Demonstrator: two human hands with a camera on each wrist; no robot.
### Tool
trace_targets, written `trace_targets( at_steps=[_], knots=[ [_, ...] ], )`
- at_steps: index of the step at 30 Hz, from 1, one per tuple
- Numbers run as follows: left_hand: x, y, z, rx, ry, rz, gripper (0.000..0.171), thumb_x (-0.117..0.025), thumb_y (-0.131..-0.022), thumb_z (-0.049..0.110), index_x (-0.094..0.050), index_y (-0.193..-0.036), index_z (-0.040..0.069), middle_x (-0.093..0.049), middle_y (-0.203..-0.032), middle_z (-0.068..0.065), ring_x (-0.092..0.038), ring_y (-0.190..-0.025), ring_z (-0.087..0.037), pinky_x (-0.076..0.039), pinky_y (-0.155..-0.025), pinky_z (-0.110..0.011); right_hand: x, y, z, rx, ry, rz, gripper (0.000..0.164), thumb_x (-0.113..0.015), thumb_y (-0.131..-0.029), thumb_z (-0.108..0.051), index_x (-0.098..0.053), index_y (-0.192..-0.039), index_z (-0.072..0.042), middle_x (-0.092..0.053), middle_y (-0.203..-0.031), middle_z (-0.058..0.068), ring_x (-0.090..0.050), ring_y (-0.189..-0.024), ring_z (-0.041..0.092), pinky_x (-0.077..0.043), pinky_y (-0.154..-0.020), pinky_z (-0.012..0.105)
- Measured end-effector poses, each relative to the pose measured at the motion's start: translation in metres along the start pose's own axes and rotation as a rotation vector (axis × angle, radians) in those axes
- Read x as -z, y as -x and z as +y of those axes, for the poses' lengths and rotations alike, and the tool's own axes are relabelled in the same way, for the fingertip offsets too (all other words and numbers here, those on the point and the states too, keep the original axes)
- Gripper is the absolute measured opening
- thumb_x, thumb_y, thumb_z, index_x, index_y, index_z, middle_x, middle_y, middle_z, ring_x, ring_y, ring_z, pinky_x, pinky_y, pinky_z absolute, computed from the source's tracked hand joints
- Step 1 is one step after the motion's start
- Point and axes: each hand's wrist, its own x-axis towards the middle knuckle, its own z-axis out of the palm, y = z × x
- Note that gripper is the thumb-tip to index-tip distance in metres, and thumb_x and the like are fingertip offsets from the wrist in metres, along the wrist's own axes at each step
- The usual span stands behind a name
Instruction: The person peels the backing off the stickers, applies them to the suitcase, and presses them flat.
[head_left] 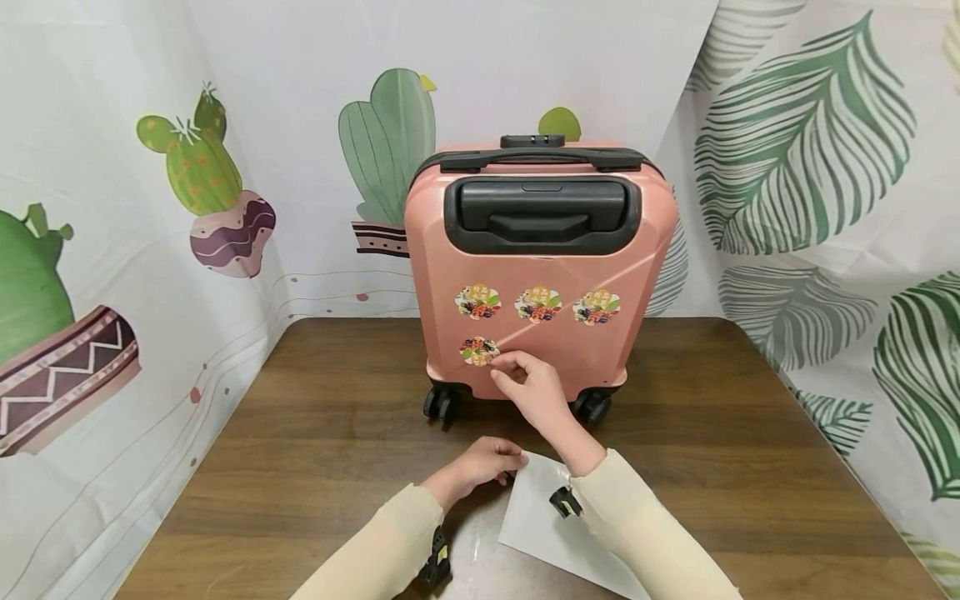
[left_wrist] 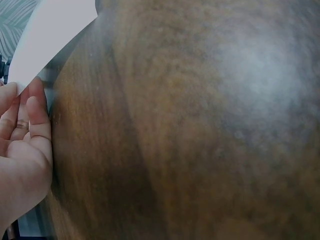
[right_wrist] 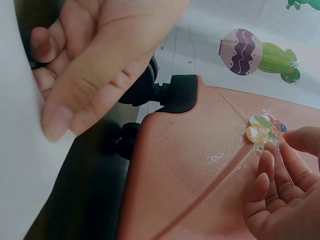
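A pink suitcase (head_left: 540, 342) stands upright on the table, three round fruit stickers (head_left: 537, 305) in a row on its front. Below the left one, a fourth fruit sticker (head_left: 478, 350) lies against the shell. My right hand (head_left: 534, 390) pinches this fourth sticker's edge between thumb and fingers; the right wrist view shows the sticker (right_wrist: 265, 131) at the fingertips. Lower down, my left hand (head_left: 483, 468) pinches a corner of a white sheet (head_left: 551, 529) between thumb and fingers. In the left wrist view that sheet (left_wrist: 50, 40) rises from the left hand (left_wrist: 25, 135).
The brown wooden table (head_left: 337, 400) spreads around the suitcase. Black wheels (head_left: 442, 404) carry the suitcase, and a black handle recess (head_left: 543, 242) sits near its top. Behind hangs a cloth (head_left: 285, 100) printed with cacti and leaves. My right forearm crosses above the sheet.
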Motion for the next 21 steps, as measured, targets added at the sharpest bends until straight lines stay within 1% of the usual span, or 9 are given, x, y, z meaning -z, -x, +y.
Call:
trace_targets(
  at_steps=[3, 5, 12, 18, 21],
  knots=[
    [0.000, 0.000, -0.001, -0.005, 0.005, 0.004, 0.027, -0.067, -0.097, 0.015, -0.072, -0.113, -0.007, -0.073, -0.097, -0.010, -0.058, -0.072, -0.009, -0.051, -0.066, -0.024, 0.001, 0.003, 0.002, 0.038, 0.007, 0.016, 0.015, -0.070, -0.094, -0.012, -0.075, -0.105, -0.004, -0.076, -0.099, 0.012, -0.063, -0.081, 0.013, -0.051, -0.071, 0.022],
    [-0.001, 0.000, 0.000, -0.010, 0.009, 0.005, 0.027, -0.067, -0.097, 0.015, -0.072, -0.112, -0.007, -0.073, -0.096, -0.009, -0.058, -0.072, -0.009, -0.051, -0.065, -0.023, 0.002, 0.005, 0.003, 0.047, 0.012, 0.022, 0.015, -0.070, -0.093, -0.012, -0.074, -0.104, -0.003, -0.075, -0.097, 0.012, -0.062, -0.079, 0.011, -0.050, -0.070, 0.022],
    [-0.001, 0.001, 0.002, -0.017, 0.018, 0.006, 0.026, -0.068, -0.096, 0.015, -0.073, -0.109, -0.007, -0.072, -0.093, -0.006, -0.057, -0.071, -0.010, -0.051, -0.064, -0.023, 0.009, 0.008, 0.009, -0.038, 0.039, -0.018, 0.012, -0.072, -0.094, -0.012, -0.075, -0.105, -0.006, -0.076, -0.099, 0.012, -0.064, -0.083, 0.016, -0.050, -0.073, 0.021],
    [0.000, 0.001, 0.002, -0.025, 0.006, 0.000, 0.026, -0.066, -0.097, 0.014, -0.073, -0.108, -0.008, -0.072, -0.094, -0.006, -0.057, -0.074, -0.008, -0.051, -0.065, -0.023, 0.015, 0.013, 0.011, -0.040, 0.084, -0.045, 0.010, -0.072, -0.094, -0.012, -0.076, -0.102, -0.007, -0.076, -0.094, 0.010, -0.062, -0.079, 0.012, -0.049, -0.070, 0.021],
    [0.000, 0.001, 0.001, -0.027, 0.004, -0.003, 0.026, -0.066, -0.097, 0.014, -0.073, -0.108, -0.008, -0.072, -0.095, -0.007, -0.058, -0.075, -0.008, -0.051, -0.065, -0.023, 0.018, 0.017, 0.012, -0.038, 0.092, -0.055, 0.010, -0.073, -0.093, -0.013, -0.076, -0.101, -0.007, -0.076, -0.092, 0.009, -0.062, -0.077, 0.011, -0.048, -0.068, 0.022]
  ],
)
